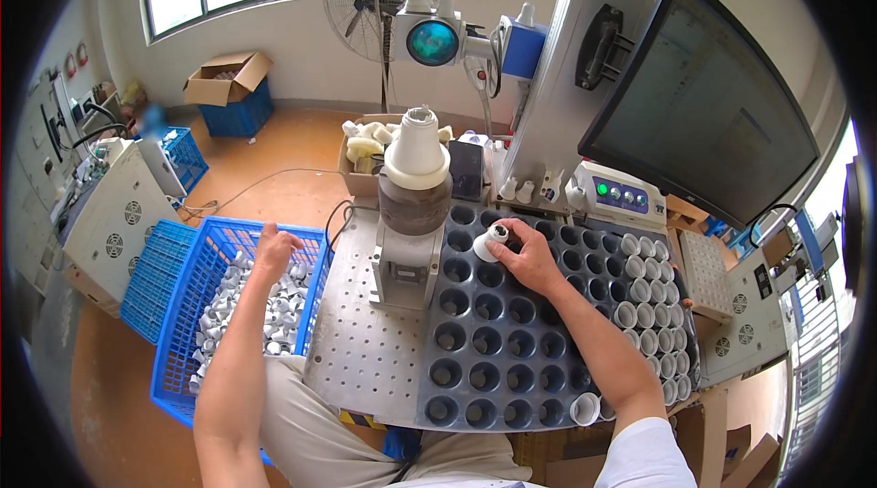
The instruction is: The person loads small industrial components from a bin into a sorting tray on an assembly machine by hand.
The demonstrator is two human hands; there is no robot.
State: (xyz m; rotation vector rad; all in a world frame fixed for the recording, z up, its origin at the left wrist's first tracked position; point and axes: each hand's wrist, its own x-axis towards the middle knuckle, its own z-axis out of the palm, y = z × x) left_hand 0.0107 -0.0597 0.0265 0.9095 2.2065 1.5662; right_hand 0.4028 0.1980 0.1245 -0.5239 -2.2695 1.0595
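My right hand (532, 259) grips a small white plastic cup-shaped part (486, 249) with a dark opening, over the far rows of the black tray (470, 323) with round holes. Raised above the blue basket (315, 305), my left hand (274, 253) has its thumb and fingers apart, with nothing visible in it. Many small white and grey parts (247, 310) lie in that basket. Between my hands, a white cone-shaped part (418, 150) sits on the round holder of a metal stand (405, 259).
White cups (649, 291) fill the tray's right side; one cup (585, 409) is at its near edge. Above the stand hangs a lens head (432, 42). A monitor (703, 100) and control box (621, 194) stand at right. A perforated metal plate (356, 351) lies beside the tray.
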